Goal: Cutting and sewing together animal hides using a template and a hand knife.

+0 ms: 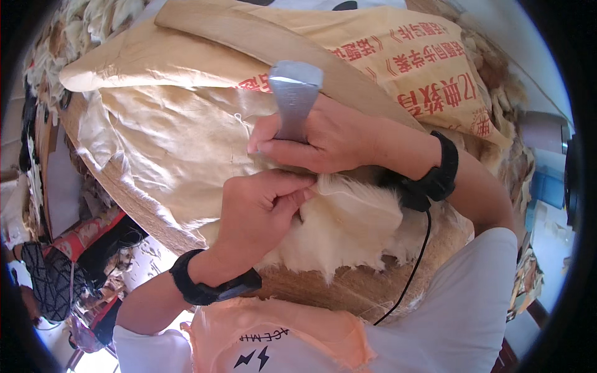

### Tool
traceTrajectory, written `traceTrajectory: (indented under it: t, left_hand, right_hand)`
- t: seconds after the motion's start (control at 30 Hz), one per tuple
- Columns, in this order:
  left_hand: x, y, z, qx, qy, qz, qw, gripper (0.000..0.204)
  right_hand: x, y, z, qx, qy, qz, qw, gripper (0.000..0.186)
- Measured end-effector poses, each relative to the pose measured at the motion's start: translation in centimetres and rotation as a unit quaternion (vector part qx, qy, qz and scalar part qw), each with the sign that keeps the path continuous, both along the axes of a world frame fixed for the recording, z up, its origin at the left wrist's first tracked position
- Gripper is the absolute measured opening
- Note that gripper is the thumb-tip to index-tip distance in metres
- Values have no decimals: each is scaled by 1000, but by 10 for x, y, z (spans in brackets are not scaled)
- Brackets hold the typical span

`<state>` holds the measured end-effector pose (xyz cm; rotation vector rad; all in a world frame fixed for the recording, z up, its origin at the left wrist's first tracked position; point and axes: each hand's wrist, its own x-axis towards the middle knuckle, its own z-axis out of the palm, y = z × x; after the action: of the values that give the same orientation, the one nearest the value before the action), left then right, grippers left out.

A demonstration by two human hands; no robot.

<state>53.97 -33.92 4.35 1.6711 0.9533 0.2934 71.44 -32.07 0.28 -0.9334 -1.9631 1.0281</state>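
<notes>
A tan hide (168, 143), skin side up, is spread over a wooden board (360, 292). White long-haired fur (348, 230) folds up along its near part. My left hand (261, 208) is closed, pinching the edge of this fur between thumb and fingers. Just beyond it, my right hand (329, 137) wraps round a grey metal hand tool (295, 90) with a broad flared end pointing up. The tool's lower end is hidden behind my fingers and the fur, so its exact kind does not show. A thin thread (239, 118) lies on the hide.
A long flat brown strip (249, 37) lies across a tan sack (423, 68) with red print at the far side. Furs (93, 28) are heaped at the far left and right. A black cable (413, 273) runs from my right wristband (443, 165). Another person's patterned sleeve (56, 280) shows at left.
</notes>
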Motion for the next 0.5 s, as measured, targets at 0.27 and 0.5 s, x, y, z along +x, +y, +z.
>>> traceTrajectory:
  t: [0.27, 0.5]
  left_hand:
    - [-12, 2, 4, -48, -46, 52, 996, 12]
    - [-11, 3, 4, 71, -73, 4, 995, 14]
  right_hand:
    - [13, -6, 25, -8, -65, 50, 997, 16]
    - [4, 5, 16, -1, -83, 88, 993, 16]
